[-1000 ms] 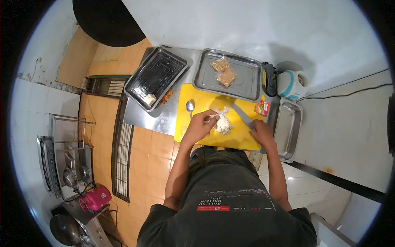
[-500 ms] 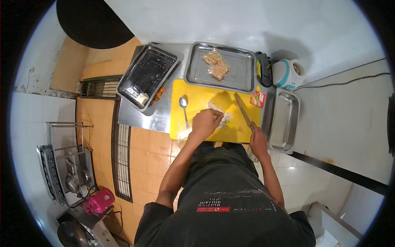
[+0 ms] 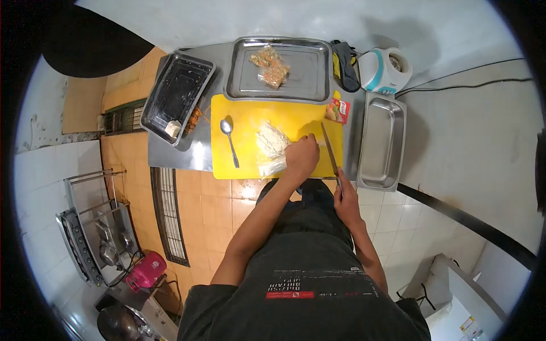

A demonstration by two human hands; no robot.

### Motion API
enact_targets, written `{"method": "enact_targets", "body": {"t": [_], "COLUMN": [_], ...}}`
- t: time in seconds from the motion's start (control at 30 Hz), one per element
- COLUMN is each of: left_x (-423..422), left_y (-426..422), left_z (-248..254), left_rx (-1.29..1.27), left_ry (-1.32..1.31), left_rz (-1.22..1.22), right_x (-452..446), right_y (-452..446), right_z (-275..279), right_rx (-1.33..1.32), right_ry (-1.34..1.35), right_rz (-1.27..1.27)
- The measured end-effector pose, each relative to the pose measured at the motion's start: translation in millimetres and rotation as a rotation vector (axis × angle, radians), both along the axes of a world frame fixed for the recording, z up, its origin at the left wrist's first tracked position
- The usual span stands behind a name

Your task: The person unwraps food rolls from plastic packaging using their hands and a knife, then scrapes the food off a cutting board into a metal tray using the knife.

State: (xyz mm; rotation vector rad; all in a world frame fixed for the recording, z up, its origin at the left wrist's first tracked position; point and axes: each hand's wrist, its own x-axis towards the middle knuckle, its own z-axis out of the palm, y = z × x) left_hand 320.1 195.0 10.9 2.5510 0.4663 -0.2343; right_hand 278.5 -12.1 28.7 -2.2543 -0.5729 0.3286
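Observation:
A yellow cutting board (image 3: 227, 153) lies before me, with a bundle of thin white strands (image 3: 271, 139) on it, partly in clear plastic (image 3: 272, 166). My left hand (image 3: 302, 156) is just right of that bundle, its fingers bent together and pointing down at the board; whatever they pinch is hidden. In my right hand (image 3: 347, 202) is a knife (image 3: 330, 148), gripped by its handle at the board's near right edge, with the blade pointing away from me. A metal spoon (image 3: 230, 142) rests on the board's left part.
Behind the board, a steel tray (image 3: 307, 85) holds bagged orange-and-white food (image 3: 273, 71). A dark tray (image 3: 176, 85) with a white block (image 3: 173, 128) stands left. Right are a red packet (image 3: 338, 111), a deep steel pan (image 3: 380, 182) and a white-and-teal appliance (image 3: 378, 71).
My left hand has moved from the spoon side to the right of the white strands, which now lie more exposed. The knife stays in my right hand. The whole view has shifted.

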Motion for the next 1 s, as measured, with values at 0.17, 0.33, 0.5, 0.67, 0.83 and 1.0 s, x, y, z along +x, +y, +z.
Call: {"method": "enact_targets", "body": {"t": [0.17, 0.33, 0.5, 0.67, 0.83, 1.0], "left_x": [-7.6, -21.8, -26.4, -26.3, -30.9, -28.4], "left_y": [-18.5, -24.7, -30.1, -32.0, -34.9, -36.5], "left_z": [-19.1, -28.5, -33.5, -29.1, -36.0, -43.3], "left_rx": [0.044, 0.016, 0.014, 0.038, 0.029, 0.057], "left_ry": [-0.111, -0.212, -0.263, -0.241, -0.264, -0.313], "left_rz": [0.186, 0.296, 0.358, 0.366, 0.372, 0.383], "right_x": [9.1, 16.1, 23.8, 34.4, 34.6, 30.0], "right_y": [-13.8, -28.4, -40.8, -46.2, -51.0, -51.6], "right_z": [-7.8, -10.8, -17.0, -27.4, -34.7, -31.0], "right_rx": [-0.081, -0.092, -0.124, -0.159, -0.197, -0.279], "right_ry": [0.027, 0.089, 0.022, 0.019, -0.065, -0.120], "right_rz": [0.158, 0.214, 0.320, 0.376, 0.423, 0.446]}}
